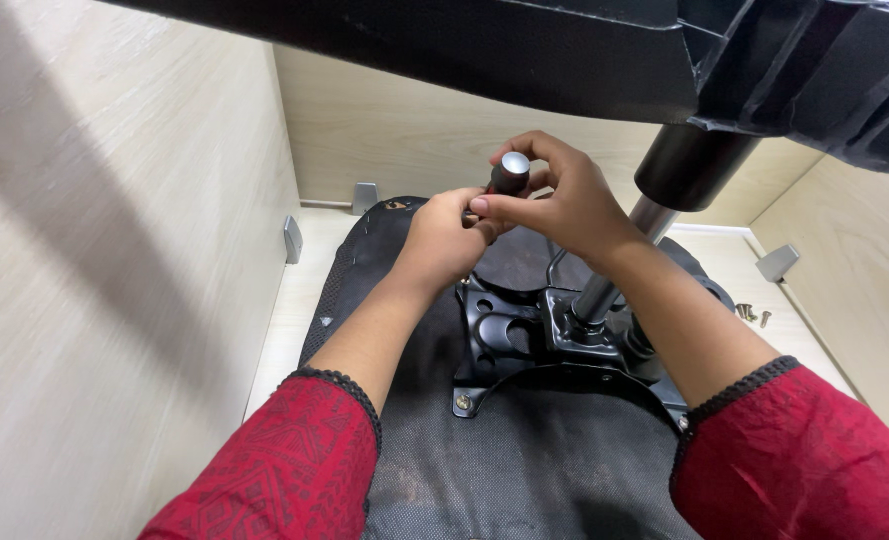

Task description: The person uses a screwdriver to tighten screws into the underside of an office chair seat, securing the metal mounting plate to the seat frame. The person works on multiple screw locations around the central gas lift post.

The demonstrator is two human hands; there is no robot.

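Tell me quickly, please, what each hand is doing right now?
Left hand: closed on the dark cylindrical metal-capped tool handle.
Right hand: fingers closed round the same handle's top.

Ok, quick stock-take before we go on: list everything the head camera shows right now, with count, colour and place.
Chair seat: one, black mesh underside up, lying on the floor, centre.
Mechanism plate: one, black metal, on the seat.
Gas cylinder: one, silver rod with black sleeve, rising from the plate to upper right.
Chair base: one, black plastic, across the top.
Tool handle: one, dark with silver cap, held by both hands.
Loose screws: a few, brassy, on the floor at right.
Corner brackets: three visible, grey, along the wall bases.
Panels: pale wood, left, back and right.
Sleeves: two, red.
Left hand: grip on the handle.
Right hand: fingers around the handle's top.
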